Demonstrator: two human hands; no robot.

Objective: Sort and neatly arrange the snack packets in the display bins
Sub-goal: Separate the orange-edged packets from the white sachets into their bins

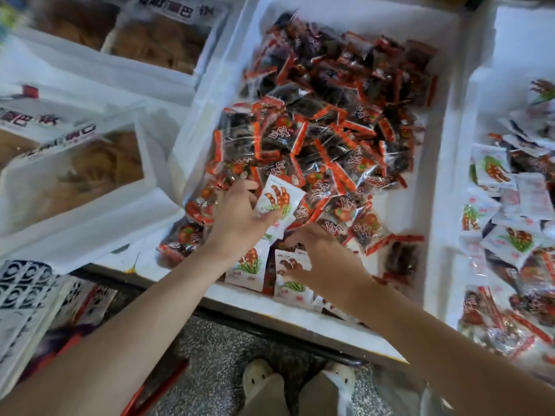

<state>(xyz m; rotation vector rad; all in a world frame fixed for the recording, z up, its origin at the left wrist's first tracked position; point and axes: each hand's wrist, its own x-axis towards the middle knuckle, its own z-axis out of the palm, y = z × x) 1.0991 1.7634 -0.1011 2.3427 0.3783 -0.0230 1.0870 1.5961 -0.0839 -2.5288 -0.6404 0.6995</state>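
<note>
The left hand [237, 216] holds a white packet [280, 198] and the right hand [326, 258] pinches a second white packet [292, 262] near the bin's [420, 187] front edge — likely strays among the red packets [330, 130].

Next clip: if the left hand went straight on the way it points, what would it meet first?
Probably the heap of red-and-black packets in the middle bin, just beyond the white packet that the left hand pinches. Depth is unclear.
</note>
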